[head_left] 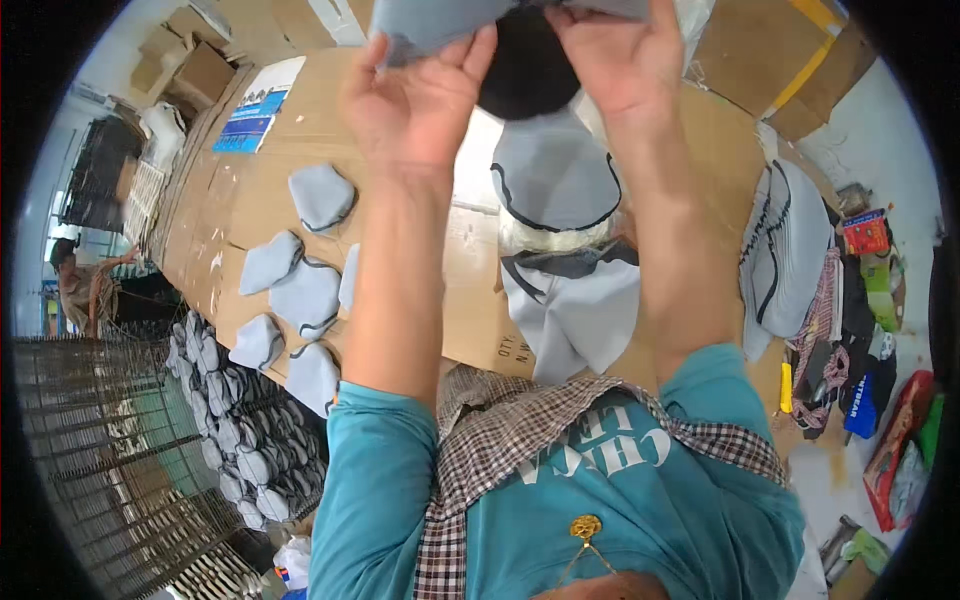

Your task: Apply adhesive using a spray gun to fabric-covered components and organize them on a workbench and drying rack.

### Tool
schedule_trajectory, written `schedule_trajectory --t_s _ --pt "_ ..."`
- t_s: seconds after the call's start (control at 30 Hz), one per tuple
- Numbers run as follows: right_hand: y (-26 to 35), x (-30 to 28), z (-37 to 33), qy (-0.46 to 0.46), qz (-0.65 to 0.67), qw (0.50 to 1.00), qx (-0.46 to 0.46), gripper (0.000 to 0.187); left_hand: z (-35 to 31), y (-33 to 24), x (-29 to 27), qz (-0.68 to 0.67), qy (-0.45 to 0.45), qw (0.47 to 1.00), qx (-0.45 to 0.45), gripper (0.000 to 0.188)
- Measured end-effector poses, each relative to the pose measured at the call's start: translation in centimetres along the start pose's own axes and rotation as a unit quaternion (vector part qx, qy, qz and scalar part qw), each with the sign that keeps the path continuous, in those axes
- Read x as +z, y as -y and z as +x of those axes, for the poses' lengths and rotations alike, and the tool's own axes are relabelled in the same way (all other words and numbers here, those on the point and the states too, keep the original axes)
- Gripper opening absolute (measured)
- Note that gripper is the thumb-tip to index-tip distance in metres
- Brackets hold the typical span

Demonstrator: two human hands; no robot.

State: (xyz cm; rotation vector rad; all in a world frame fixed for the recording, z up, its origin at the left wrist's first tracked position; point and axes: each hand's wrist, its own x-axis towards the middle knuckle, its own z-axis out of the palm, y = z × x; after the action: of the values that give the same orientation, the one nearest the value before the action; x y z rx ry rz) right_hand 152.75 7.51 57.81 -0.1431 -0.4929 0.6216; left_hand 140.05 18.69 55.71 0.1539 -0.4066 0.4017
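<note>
My left hand (pixel 425 100) and my right hand (pixel 625 65) are raised at the upper edge, both with fingers curled round a grey fabric piece (pixel 440 22). The top of that piece is cut off by the picture's edge. Between my hands shows a round black part (pixel 530 65); whether it belongs to the held piece I cannot tell. Below it, between my forearms, lies a rounded grey piece with black edging (pixel 560 170). Closer to my body, a folded grey fabric piece with a black border (pixel 575 315) rests on the cardboard-covered table (pixel 470 340).
Several small padded grey pieces (pixel 305 295) lie left of my left forearm. A stack of grey pieces (pixel 790 250) sits at the right, by cloths and coloured packets (pixel 865 235). Many grey pieces (pixel 250 430) fill a rack area lower left. Another person (pixel 90 280) is far left.
</note>
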Motion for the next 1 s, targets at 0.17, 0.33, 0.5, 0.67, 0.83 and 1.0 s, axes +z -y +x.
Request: schedule_trajectory --t_s 0.17,0.33,0.5,0.67,0.83,1.0 --pt "2.6 -5.7 -4.5 -0.108 -0.095 0.989 -0.046 0.044 -3.0 -0.1 -5.2 0.001 -0.029 0.998 -0.052 0.035" --pt "2.6 -12.4 -17.8 -0.283 -0.212 0.923 0.151 0.042 -13.3 4.2 -11.0 0.199 -0.47 0.858 -0.055 0.044" --pt "3.3 -17.1 -21.6 -0.277 -0.253 0.912 0.166 0.027 -14.7 6.6 -14.4 0.245 -0.517 0.82 -0.034 0.041" --pt "2.9 -21.7 -17.4 -0.43 -0.409 0.792 0.143 0.031 -10.7 8.1 -14.8 0.293 -0.546 0.785 0.006 0.041" --pt "3.0 -21.4 -16.0 -0.409 -0.556 0.722 0.052 0.036 -9.9 10.0 -13.3 0.426 -0.53 0.733 -0.014 0.06" --pt "2.7 -18.4 -15.7 0.058 -0.858 0.509 -0.04 0.035 -7.6 8.8 -15.9 0.654 -0.481 0.58 -0.064 0.069"
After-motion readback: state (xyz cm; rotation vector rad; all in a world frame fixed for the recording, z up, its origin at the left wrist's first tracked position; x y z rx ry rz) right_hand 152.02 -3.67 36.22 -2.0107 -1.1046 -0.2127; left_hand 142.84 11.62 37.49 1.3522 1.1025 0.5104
